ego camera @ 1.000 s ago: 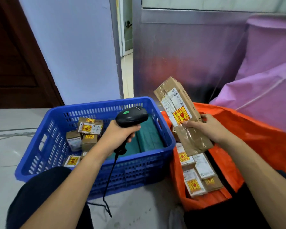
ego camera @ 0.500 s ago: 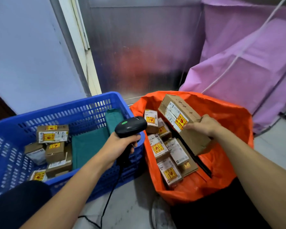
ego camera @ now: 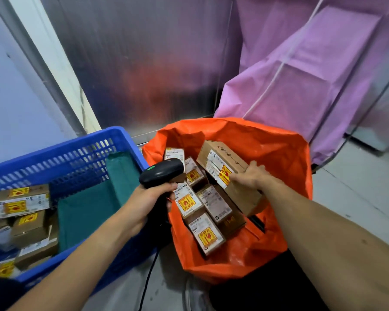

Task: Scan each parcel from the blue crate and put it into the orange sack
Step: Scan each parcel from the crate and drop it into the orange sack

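My right hand (ego camera: 250,176) grips a long cardboard parcel (ego camera: 220,162) with a white label and a yellow-red sticker, low inside the mouth of the orange sack (ego camera: 279,158). Several labelled parcels (ego camera: 208,234) lie in the sack beneath it. My left hand (ego camera: 148,198) holds the black barcode scanner (ego camera: 161,172) by its handle, over the gap between sack and blue crate (ego camera: 76,149). Several more parcels (ego camera: 20,203) sit at the crate's left end, beside a green cloth (ego camera: 92,207).
A purple plastic sheet (ego camera: 301,75) hangs behind the sack on the right. A metal panel (ego camera: 144,63) stands behind both containers. The scanner's cable (ego camera: 146,281) trails down to the pale tiled floor (ego camera: 357,194). Dark trouser legs fill the bottom edge.
The view has swung right from the crate to the sack. My right hand has lowered the long parcel from above the sack's rim into its mouth. The scanner hand has stayed about level.
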Demonstrator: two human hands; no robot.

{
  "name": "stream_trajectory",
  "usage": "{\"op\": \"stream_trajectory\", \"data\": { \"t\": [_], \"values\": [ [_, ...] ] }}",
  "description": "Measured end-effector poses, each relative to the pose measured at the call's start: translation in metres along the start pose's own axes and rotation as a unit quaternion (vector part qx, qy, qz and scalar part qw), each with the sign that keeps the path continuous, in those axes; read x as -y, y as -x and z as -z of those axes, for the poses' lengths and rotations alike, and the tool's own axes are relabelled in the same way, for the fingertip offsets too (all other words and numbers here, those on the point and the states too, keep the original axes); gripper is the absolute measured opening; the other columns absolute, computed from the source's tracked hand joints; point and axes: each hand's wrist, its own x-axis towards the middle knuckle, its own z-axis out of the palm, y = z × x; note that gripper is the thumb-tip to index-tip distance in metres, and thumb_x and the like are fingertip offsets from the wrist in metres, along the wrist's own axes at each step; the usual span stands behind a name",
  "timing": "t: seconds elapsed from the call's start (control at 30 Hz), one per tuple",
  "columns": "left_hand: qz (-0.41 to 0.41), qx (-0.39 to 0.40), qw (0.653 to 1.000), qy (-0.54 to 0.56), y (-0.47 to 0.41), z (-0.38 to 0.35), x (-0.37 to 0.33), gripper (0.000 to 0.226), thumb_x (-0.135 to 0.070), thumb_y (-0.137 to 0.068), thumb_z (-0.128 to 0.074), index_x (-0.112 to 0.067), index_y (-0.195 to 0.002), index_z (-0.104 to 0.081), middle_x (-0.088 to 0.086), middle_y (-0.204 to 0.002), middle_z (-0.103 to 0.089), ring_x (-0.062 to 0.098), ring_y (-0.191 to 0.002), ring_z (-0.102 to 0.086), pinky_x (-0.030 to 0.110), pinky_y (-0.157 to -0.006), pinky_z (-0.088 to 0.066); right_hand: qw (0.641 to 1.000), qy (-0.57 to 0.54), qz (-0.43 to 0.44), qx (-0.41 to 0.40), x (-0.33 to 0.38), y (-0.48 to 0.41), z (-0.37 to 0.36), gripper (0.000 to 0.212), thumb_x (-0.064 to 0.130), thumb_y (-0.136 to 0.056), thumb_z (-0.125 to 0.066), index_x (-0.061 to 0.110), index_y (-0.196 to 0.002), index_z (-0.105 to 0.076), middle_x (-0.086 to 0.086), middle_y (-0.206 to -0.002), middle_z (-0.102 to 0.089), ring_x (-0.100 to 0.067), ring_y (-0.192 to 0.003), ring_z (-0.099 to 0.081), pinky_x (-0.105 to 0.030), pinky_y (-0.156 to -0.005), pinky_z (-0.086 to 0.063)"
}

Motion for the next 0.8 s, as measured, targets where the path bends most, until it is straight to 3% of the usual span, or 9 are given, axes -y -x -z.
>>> {"op": "stream_trajectory", "data": {
  "t": [0.07,0.2,0.4,0.53,0.63,0.8],
  "values": [
    [0.002,0.003,1.0,-0.004,-0.004,-0.003,-0.001,0.01,-0.013,-0.092,-0.074,-0.009,-0.084,-0.068,0.009,-0.07,-0.062,0.018,-0.054,-0.051,0.033,-0.059,-0.044,1.0,0.017,-0.011,-0.008,-0.002,-0.004,-0.007,0.112,0.07,-0.074,-0.073,0.017,-0.158,-0.022,-0.017,-0.155,-0.033,-0.039,-0.143,-0.036,-0.057,-0.115,-0.036],
    [0.007,0.006,1.0,-0.01,-0.014,-0.013,0.001,0.01,-0.012,-0.093,-0.073,-0.009,-0.086,-0.068,0.008,-0.07,-0.061,0.018,-0.053,-0.051,0.031,-0.057,-0.046,0.998,0.042,-0.023,-0.029,-0.006,-0.016,-0.022,0.112,0.069,-0.068,-0.076,0.02,-0.155,-0.026,-0.015,-0.151,-0.035,-0.04,-0.14,-0.038,-0.059,-0.109,-0.04],
    [0.017,0.008,0.999,-0.028,-0.027,-0.026,0.011,0.008,-0.013,-0.092,-0.074,-0.007,-0.093,-0.069,0.006,-0.069,-0.062,0.015,-0.052,-0.052,0.03,-0.056,-0.047,0.987,0.146,0.039,-0.055,-0.008,-0.016,-0.036,0.085,0.055,-0.084,-0.074,0.02,-0.149,-0.033,-0.016,-0.145,-0.039,-0.037,-0.137,-0.039,-0.052,-0.108,-0.039],
    [0.024,0.003,0.999,-0.023,-0.028,-0.027,0.017,0.01,-0.013,-0.092,-0.075,-0.007,-0.092,-0.067,0.006,-0.069,-0.062,0.017,-0.053,-0.052,0.03,-0.056,-0.047,0.978,0.171,0.081,-0.093,-0.009,-0.019,-0.05,0.088,0.059,-0.086,-0.072,0.025,-0.155,-0.028,-0.015,-0.141,-0.039,-0.034,-0.132,-0.041,-0.05,-0.105,-0.039],
    [0.029,-0.007,0.999,-0.015,-0.03,-0.026,0.02,0.012,-0.014,-0.091,-0.076,-0.005,-0.094,-0.068,0.007,-0.07,-0.063,0.018,-0.054,-0.052,0.033,-0.059,-0.046,0.971,0.204,0.103,-0.073,-0.01,-0.028,-0.062,0.099,0.069,-0.083,-0.068,0.024,-0.159,-0.022,-0.015,-0.144,-0.037,-0.033,-0.133,-0.039,-0.05,-0.11,-0.034],
    [0.028,-0.014,1.0,-0.005,-0.033,-0.023,0.019,0.014,-0.014,-0.091,-0.076,-0.004,-0.099,-0.069,0.007,-0.071,-0.063,0.018,-0.054,-0.053,0.031,-0.056,-0.047,0.974,0.206,0.096,-0.004,-0.008,-0.029,-0.066,0.091,0.072,-0.09,-0.055,0.024,-0.161,-0.024,-0.016,-0.165,-0.021,-0.036,-0.151,-0.022,-0.054,-0.121,-0.022]
  ]
}}
